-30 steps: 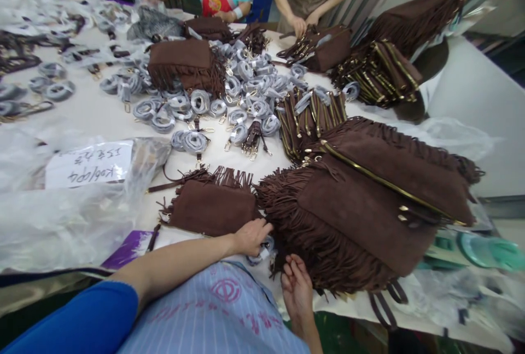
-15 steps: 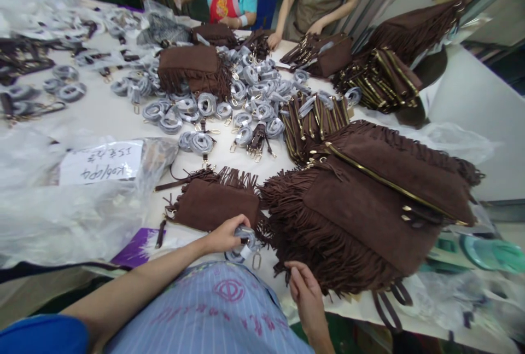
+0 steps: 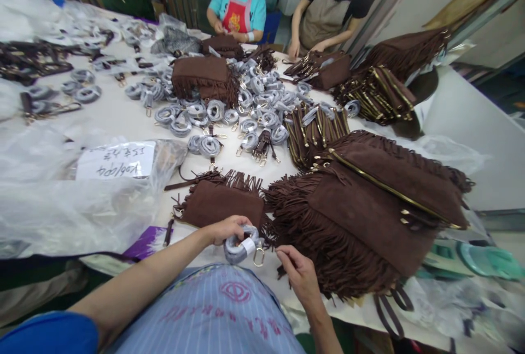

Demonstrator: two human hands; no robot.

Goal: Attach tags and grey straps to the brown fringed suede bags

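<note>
Coiled strap (image 3: 234, 254) sits at 6 o'clock of the view, just above the wearer's apron (image 3: 197, 315), gripped by its upper edge in the left hand (image 3: 230, 228). Right hand (image 3: 301, 271) is at about 3–4 o'clock from the coil, fingers curled in, near the metal clip (image 3: 258, 257). Can't tell if it pinches anything.

Handling, my read: light, springy, not fragile. Grey wrap looks slick, so layers may slide. Best hold is across the coil at the white band (image 3: 248, 246), which seems to keep the turns together. Clip hangs loose at 3–4 o'clock on the coil (likely the heaviest bit, may snag fringe). Brown fringed pouch (image 3: 221, 201) lies at 11 o'clock from the coil, large fringed bag (image 3: 369, 228) at 2.

Text: paper label (image 3: 115, 160) at 10 o'clock is handwritten, upside down; "K06/" is my best guess, rest unsure. Wearer's apron has a red round emblem (image 3: 235, 291), lettering too faint to read. Red apron (image 3: 235, 16) at 12 has a yellow motif. No writing legible on the band.
</note>
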